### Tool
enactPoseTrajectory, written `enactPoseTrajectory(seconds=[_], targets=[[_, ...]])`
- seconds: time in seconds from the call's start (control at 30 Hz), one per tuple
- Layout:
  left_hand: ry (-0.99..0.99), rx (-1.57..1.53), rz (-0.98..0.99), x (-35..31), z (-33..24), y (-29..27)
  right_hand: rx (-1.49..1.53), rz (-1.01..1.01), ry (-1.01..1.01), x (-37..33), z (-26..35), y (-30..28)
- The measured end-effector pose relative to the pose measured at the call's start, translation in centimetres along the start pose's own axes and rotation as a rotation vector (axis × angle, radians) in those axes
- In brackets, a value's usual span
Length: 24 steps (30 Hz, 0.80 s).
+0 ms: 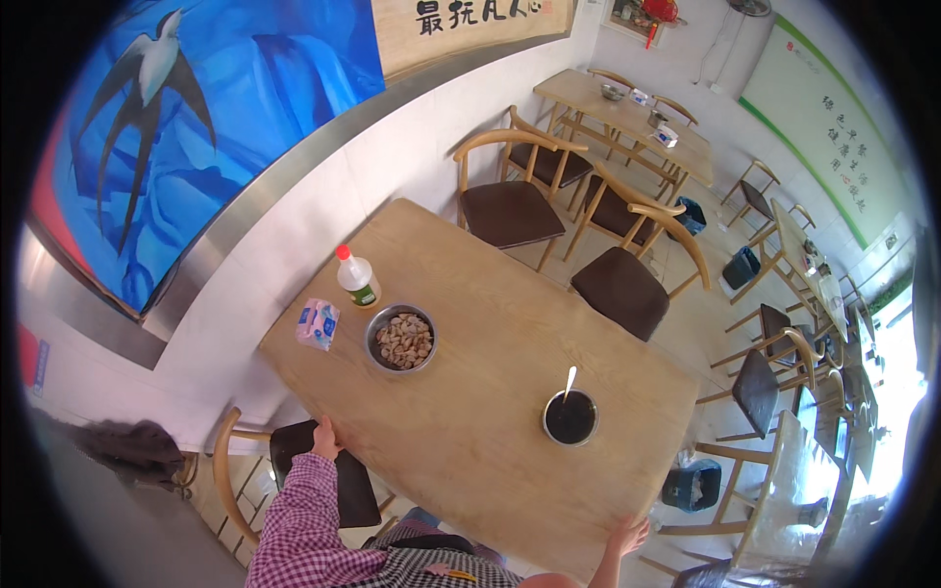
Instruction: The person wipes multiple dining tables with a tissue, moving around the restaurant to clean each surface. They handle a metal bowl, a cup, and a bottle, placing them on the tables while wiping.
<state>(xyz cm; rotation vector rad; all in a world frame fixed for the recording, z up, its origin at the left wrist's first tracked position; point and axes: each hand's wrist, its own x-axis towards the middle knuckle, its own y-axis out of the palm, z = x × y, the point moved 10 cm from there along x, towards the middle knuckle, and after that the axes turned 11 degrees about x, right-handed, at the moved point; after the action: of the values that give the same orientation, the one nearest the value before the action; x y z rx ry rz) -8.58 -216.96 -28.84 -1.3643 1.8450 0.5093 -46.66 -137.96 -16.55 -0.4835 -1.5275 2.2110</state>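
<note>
A light wooden table (pixel 480 338) spreads out before me. My left hand (pixel 326 439), at the end of a purple checked sleeve, is closed on its near left edge. Over at the near right corner, my right hand (pixel 628 536) grips the table's edge, its fingers partly showing. On the tabletop stand a metal bowl of light brown chunks (pixel 403 343), a bowl of dark liquid (pixel 570 419) with a white spoon (pixel 569 380) leaning in it, a red-capped bottle (pixel 357 279) and a pack of tissues (pixel 318 323).
A chair (pixel 294 456) stands by my left arm, partly under the table. More chairs (pixel 512 211) line the far side. A blue bin (pixel 692 484) sits on the floor at right, near another table (pixel 789 490). A wall (pixel 294 211) borders the left end.
</note>
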Motion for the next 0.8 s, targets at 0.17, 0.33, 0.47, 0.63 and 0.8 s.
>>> enactPoseTrajectory(seconds=[0.17, 0.33, 0.47, 0.63, 0.8], targets=[[0.005, -0.161, 0.324, 1.3, 0.3, 0.6, 0.172, 0.227, 0.324, 1.3, -5.8, 3.2], [-0.005, -0.004, 0.524, 0.5, -2.1, 2.6, 0.426, 0.394, 0.264, 2.7, -6.8, 5.8], [0.211, 0.289, 0.478, -1.3, -5.3, 5.7, 0.565, 0.257, 0.364, 3.1, -8.1, 5.6], [0.538, 0.7, 0.311, -5.8, -8.4, 6.7, 0.562, 0.185, 0.403, 3.0, -9.2, 6.7], [0.843, 0.917, 0.301, -10.4, -10.8, 7.5, 0.664, 0.369, 0.44, 3.2, -9.6, 9.3]])
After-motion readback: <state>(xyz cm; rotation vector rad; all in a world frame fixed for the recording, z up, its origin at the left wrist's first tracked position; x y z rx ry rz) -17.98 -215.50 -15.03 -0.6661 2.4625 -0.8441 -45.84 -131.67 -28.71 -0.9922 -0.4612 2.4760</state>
